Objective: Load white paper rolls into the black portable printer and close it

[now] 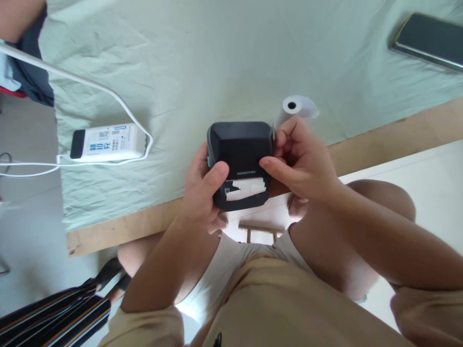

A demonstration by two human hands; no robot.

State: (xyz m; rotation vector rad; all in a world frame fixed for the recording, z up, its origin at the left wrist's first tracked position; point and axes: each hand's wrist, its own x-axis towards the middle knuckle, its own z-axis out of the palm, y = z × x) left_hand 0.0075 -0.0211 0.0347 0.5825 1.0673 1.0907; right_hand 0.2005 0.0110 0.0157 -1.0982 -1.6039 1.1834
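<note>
Both hands are on a small black portable label printer (241, 149) at the table's front edge, its lid closed. A torn whitish patch (246, 189) covers part of its lower front. My left hand (202, 188) wraps the printer's left side, thumb lying on the front. At its right side, my right hand (302, 159) has its thumb on the front and curled fingers against the upper right edge. Those fingertips are partly hidden. Just behind my right hand stands a white paper roll (297, 106) with a dark core and a loose end.
A white power bank (112, 142) with a white cable (119, 99) lies on the left of the green tablecloth (188, 58). At the far right is a dark phone-like slab (430, 41). Another person's arm (21, 19) shows top left; striped trousers (61, 313) are lower left.
</note>
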